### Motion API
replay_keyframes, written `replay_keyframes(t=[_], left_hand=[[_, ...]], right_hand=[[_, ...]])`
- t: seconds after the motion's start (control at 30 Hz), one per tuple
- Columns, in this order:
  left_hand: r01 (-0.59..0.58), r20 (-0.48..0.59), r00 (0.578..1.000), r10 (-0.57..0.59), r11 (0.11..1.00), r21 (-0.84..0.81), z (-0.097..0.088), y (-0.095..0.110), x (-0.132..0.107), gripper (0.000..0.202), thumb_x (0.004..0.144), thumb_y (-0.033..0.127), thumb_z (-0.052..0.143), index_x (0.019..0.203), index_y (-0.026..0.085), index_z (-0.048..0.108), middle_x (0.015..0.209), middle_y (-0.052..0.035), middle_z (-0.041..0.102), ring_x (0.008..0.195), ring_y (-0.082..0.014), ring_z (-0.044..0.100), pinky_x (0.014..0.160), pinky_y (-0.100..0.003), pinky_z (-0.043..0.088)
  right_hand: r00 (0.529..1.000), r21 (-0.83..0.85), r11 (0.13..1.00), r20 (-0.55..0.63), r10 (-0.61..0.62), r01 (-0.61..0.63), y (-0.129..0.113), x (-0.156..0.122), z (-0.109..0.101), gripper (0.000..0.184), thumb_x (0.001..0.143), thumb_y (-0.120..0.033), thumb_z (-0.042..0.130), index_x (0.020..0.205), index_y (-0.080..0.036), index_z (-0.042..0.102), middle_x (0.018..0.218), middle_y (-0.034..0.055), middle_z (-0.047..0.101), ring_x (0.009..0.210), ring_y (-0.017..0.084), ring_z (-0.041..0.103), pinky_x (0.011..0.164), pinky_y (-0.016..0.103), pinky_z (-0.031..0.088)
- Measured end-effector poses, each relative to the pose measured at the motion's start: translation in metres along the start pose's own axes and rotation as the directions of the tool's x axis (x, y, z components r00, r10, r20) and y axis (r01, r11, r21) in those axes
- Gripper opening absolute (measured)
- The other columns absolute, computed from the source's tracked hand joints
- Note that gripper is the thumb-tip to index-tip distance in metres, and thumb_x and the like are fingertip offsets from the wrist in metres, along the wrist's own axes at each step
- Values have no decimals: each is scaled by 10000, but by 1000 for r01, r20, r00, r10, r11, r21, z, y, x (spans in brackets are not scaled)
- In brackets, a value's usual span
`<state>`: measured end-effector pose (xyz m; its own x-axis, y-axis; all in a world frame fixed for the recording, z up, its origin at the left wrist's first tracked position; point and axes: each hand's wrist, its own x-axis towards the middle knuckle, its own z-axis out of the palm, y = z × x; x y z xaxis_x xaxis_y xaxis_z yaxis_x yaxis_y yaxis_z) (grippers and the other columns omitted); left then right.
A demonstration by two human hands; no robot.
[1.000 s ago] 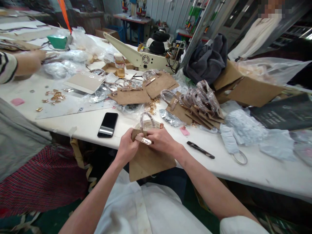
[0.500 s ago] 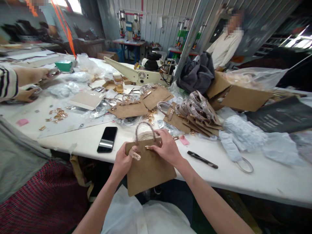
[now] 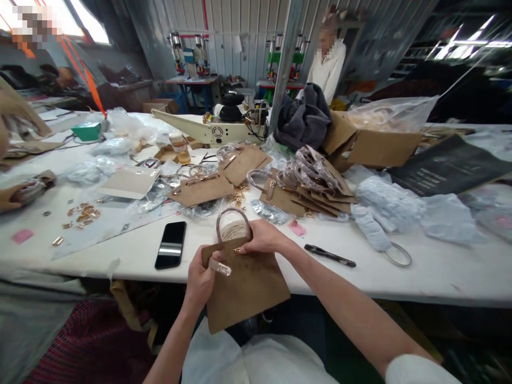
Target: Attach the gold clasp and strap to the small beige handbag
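Note:
A brown bag panel (image 3: 248,290) with a plastic-wrapped loop handle (image 3: 233,212) is held up at the table's front edge. My left hand (image 3: 199,277) grips its left edge, thumb in front beside a wrapped strap end with a metal piece (image 3: 221,266). On the top edge my right hand (image 3: 256,238) is closed, its thumb at a small gold clasp (image 3: 237,250) near the middle of the panel. The fingers behind the panel are hidden.
A black phone (image 3: 170,245) lies left of the panel, a black cutter knife (image 3: 330,255) right. Behind are stacked panels with handles (image 3: 320,186), loose gold fittings (image 3: 86,214), a cream machine (image 3: 218,129) and a cardboard box (image 3: 376,146). A co-worker's hand (image 3: 12,197) is at far left.
My view has turned right and tilted a little. My right hand has shifted inward along the panel's top edge, and its forearm has swung lower. The co-worker's hands at left have moved.

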<state>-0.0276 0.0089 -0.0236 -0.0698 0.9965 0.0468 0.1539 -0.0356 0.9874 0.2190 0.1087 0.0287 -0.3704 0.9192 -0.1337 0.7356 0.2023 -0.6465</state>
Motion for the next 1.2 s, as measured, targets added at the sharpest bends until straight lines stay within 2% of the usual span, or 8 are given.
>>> replay_keyframes(t=[0.13, 0.27, 0.47, 0.57, 0.67, 0.8, 0.97, 1.2], left_hand=[[14, 340, 940, -26, 999, 38, -39, 17, 9, 519, 925, 469, 808, 1352, 212, 660, 1228, -94, 743, 1115, -268, 693, 940, -339, 580], [-64, 549, 836, 5, 994, 89, -71, 55, 28, 832, 866, 476, 869, 1604, 302, 524, 1665, -93, 519, 1515, -351, 503, 1209, -436, 491], [-43, 320, 941, -107, 902, 429, -36, 78, 58, 521, 864, 611, 779, 1126, 160, 792, 1043, -99, 817, 1031, -329, 751, 889, -384, 583], [-38, 399, 904, -154, 900, 434, -17, 72, 66, 385, 752, 492, 866, 936, 160, 800, 823, -40, 789, 811, -273, 735, 688, -312, 510], [-25, 512, 839, -182, 929, 370, -11, 61, 72, 307, 665, 396, 909, 824, 153, 810, 789, -37, 787, 748, -254, 711, 627, -294, 466], [37, 502, 844, -190, 954, 298, -9, 43, 80, 372, 602, 379, 950, 862, 137, 841, 839, -71, 809, 755, -260, 708, 631, -296, 486], [14, 535, 833, -140, 972, 234, -5, 30, 81, 361, 664, 429, 929, 834, 129, 824, 755, -61, 772, 643, -198, 646, 556, -266, 436], [6, 605, 789, -112, 985, 174, -9, 37, 80, 389, 636, 439, 948, 828, 128, 813, 768, -60, 771, 644, -196, 646, 564, -269, 450]], right_hand=[[999, 152, 988, 46, -12, 5, 2, -4, -4, 442, 609, -398, 1047, 836, -187, 731, 734, -45, 693, 666, 164, 617, 562, 253, 371], [998, 149, 987, -4, -67, 67, -3, -5, -10, 427, 618, -345, 1033, 897, -197, 747, 779, -57, 708, 713, 160, 635, 587, 241, 374], [997, 94, 993, 11, -75, 74, -21, -3, -12, 382, 605, -310, 1012, 837, -191, 733, 730, -67, 675, 693, 157, 608, 584, 247, 346], [997, 109, 991, 22, -77, 74, -25, -5, -15, 325, 621, -273, 983, 815, -181, 740, 693, -64, 659, 660, 157, 602, 568, 256, 336], [993, 100, 991, 71, -92, 85, -27, -7, -17, 266, 647, -245, 961, 740, -172, 723, 655, -57, 641, 634, 153, 591, 560, 262, 337], [991, 68, 994, 90, -95, 89, -25, -9, -17, 288, 646, -275, 968, 760, -174, 723, 655, -55, 636, 634, 149, 579, 550, 255, 346], [952, 219, 976, 295, -83, 17, -21, -4, -23, 345, 712, -305, 909, 1019, -170, 828, 792, -9, 738, 736, 186, 647, 608, 242, 430], [961, 210, 975, 277, 15, -76, -26, -3, -17, 227, 666, -262, 915, 830, -134, 826, 677, -1, 678, 612, 152, 560, 543, 241, 383]])
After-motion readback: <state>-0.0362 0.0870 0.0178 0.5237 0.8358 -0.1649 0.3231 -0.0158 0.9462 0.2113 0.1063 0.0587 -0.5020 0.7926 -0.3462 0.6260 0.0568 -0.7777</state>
